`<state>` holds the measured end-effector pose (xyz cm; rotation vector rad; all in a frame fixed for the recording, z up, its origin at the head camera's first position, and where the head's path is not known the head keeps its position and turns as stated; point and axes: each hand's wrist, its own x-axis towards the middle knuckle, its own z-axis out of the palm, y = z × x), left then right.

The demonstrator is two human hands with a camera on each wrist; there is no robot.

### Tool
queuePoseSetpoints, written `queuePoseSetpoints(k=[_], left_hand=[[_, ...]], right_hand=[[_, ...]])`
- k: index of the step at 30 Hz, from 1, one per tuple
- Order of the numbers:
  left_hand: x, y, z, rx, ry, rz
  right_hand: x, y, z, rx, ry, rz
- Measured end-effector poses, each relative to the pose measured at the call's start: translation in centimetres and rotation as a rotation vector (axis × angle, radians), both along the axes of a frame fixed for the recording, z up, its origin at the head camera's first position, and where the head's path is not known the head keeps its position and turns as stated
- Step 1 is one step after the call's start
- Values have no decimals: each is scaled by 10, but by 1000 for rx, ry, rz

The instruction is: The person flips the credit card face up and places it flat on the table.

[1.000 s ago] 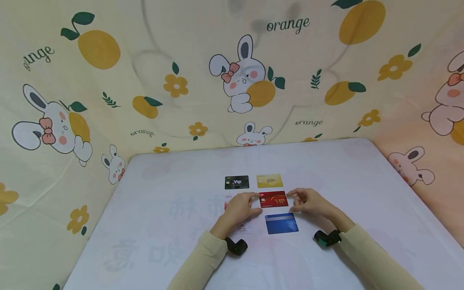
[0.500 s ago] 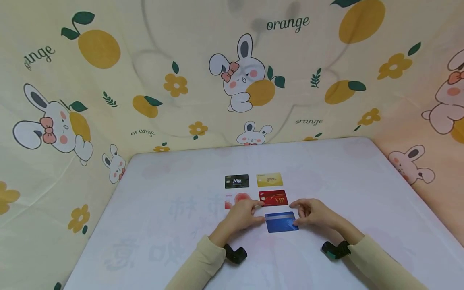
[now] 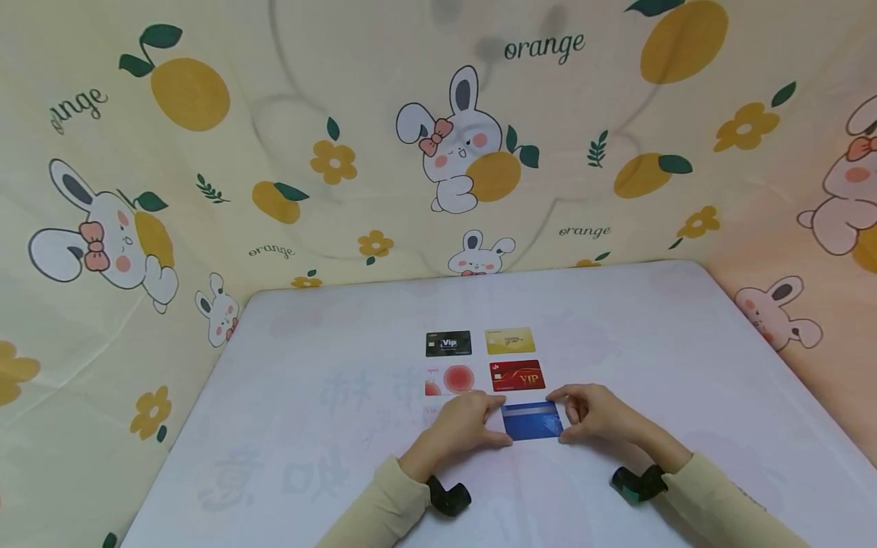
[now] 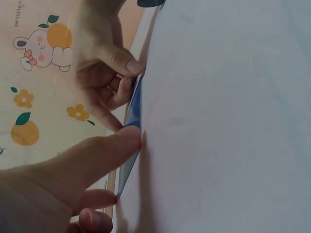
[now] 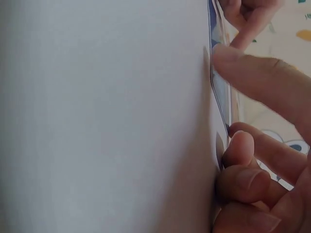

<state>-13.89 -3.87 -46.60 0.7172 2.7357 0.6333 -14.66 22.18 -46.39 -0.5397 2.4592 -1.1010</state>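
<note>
A blue card (image 3: 531, 422) with a pale stripe lies flat on the white table, nearest the person in its column. My left hand (image 3: 463, 423) holds its left short edge, index fingertip at the far corner and thumb at the near one. Across from it, my right hand (image 3: 597, 414) grips the right short edge the same way, other fingers curled in. In the left wrist view the blue card (image 4: 133, 114) shows edge-on between both hands. In the right wrist view my right thumb (image 5: 228, 54) is on the card's near edge.
Beyond the blue card lie a red VIP card (image 3: 517, 375) and a gold card (image 3: 510, 340). To the left are a black Vip card (image 3: 448, 343) and a white card with a red circle (image 3: 457, 378). A pale card (image 3: 432, 413) is mostly hidden by my left hand.
Both hands have moved from the red card toward the person, down to the blue card, and now hold its two short edges. The white card with the red circle has come into view.
</note>
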Motion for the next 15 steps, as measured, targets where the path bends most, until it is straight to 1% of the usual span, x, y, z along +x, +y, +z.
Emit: queuePoseSetpoints(k=[3, 5, 10, 15], left_hand=[[2, 4, 1, -28, 43, -6], [4, 5, 1, -43, 56, 1], [6, 8, 1, -51, 51, 20], [6, 9, 2, -32, 43, 34]], right_hand=[[1, -2, 1, 0, 15, 7], [2, -2, 1, 3, 23, 10], [1, -4, 1, 3, 30, 15], [-3, -4, -2, -18, 34, 35]])
